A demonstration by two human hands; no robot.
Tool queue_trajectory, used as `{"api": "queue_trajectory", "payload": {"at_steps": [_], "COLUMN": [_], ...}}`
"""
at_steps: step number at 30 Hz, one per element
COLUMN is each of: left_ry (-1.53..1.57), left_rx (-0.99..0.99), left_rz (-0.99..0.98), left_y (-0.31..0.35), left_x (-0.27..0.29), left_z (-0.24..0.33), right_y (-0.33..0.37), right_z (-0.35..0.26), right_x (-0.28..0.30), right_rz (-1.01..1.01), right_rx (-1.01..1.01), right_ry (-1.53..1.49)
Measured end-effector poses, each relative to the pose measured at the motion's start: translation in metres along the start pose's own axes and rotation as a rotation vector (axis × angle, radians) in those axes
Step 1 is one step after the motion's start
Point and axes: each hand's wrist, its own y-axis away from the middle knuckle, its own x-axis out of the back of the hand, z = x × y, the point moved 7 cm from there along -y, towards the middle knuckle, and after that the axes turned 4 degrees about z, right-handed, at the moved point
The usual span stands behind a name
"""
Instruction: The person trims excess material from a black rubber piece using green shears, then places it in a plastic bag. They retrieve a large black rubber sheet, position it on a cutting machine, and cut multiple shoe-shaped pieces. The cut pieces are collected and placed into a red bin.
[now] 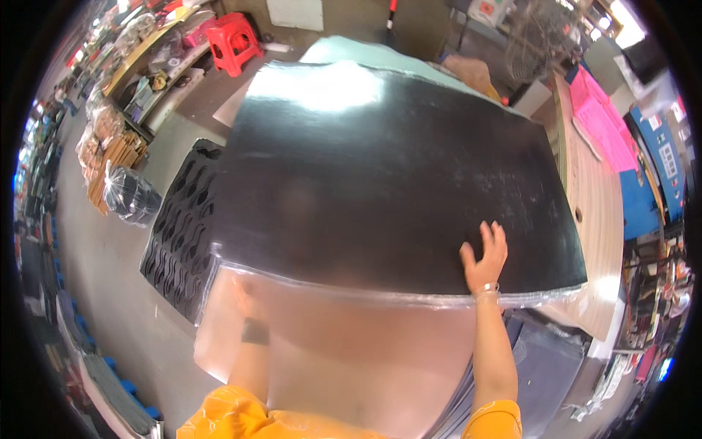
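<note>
A large glossy black sheet (380, 183) lies in front of me, its near edge trimmed with clear plastic film (351, 291). My right hand (488, 257) rests on the sheet near its front right part, fingers spread and holding nothing. At the front left corner, my left hand (244, 291) is at the sheet's near edge. It looks pale and veiled by a translucent pinkish sheet (351, 351), and its fingers do not show clearly. That translucent sheet extends from under the black one toward my body.
Left of the sheet, a black panel with wavy cut-outs (183, 219) leans low. A pale wooden board (585, 212) runs along the right, with a pink crate (601, 121) beyond. Dark stacked sheets (545, 373) lie near right. A red stool (234, 44) stands far left.
</note>
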Motion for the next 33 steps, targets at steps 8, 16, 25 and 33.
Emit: {"api": "queue_trajectory", "payload": {"at_steps": [8, 16, 25, 33], "left_ry": [0.290, 0.344, 0.116, -0.844], "left_rx": [0.276, 0.390, 0.203, -0.298], "left_rz": [-0.285, -0.501, -0.779, -0.026], "left_y": [-0.073, -0.009, -0.045, -0.162], "left_x": [-0.030, -0.078, -0.247, -0.222], "left_z": [-0.058, 0.041, 0.142, 0.100], "right_y": [0.094, 0.077, 0.024, -0.016], "right_z": [-0.087, -0.099, -0.135, -0.156], "right_x": [-0.057, -0.044, -0.071, -0.128], "right_rz": [-0.325, -0.123, -0.043, -0.044], "right_rx": [0.403, 0.382, 0.372, 0.253], "right_ry": [0.254, 0.141, 0.031, 0.128]}}
